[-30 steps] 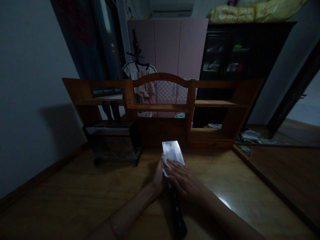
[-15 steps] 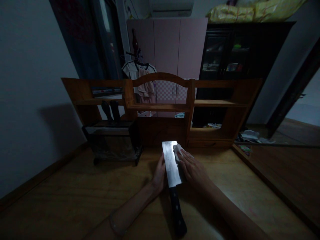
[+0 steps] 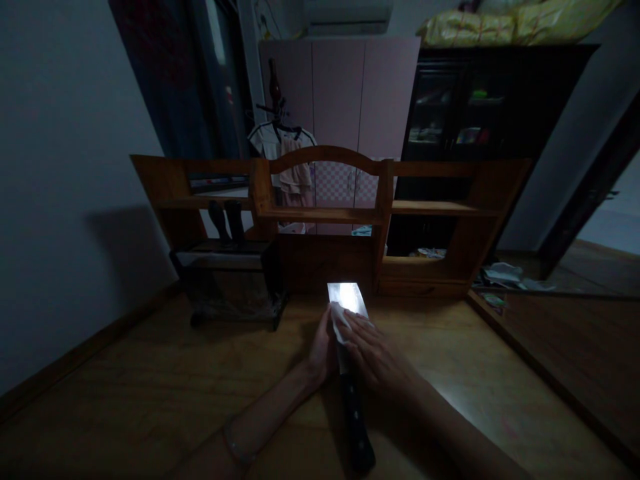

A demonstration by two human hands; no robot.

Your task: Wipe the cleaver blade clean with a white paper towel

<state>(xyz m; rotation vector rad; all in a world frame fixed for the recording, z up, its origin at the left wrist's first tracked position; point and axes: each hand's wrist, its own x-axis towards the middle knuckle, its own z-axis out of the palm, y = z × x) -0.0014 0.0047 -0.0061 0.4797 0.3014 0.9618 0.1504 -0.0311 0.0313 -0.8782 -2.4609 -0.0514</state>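
Observation:
A broad steel cleaver [image 3: 346, 298] lies flat on the wooden desk [image 3: 150, 387], blade away from me, its dark handle [image 3: 356, 427] pointing toward me. My right hand [image 3: 377, 353] lies flat on the blade with fingers pressed on a white tissue [image 3: 339, 316]. My left hand [image 3: 321, 350] rests against the blade's left edge, fingers curled along it.
A dark knife block [image 3: 227, 280] with two black handles stands at the back left. A wooden shelf unit [image 3: 325, 213] runs along the desk's far edge. Behind it are a pink wardrobe [image 3: 340, 93] and a dark cabinet [image 3: 480, 120]. Papers [image 3: 505, 273] lie at right.
My right hand slid the tissue from the blade's far right part back toward me and to the left, covering more of the blade. The left hand stayed put.

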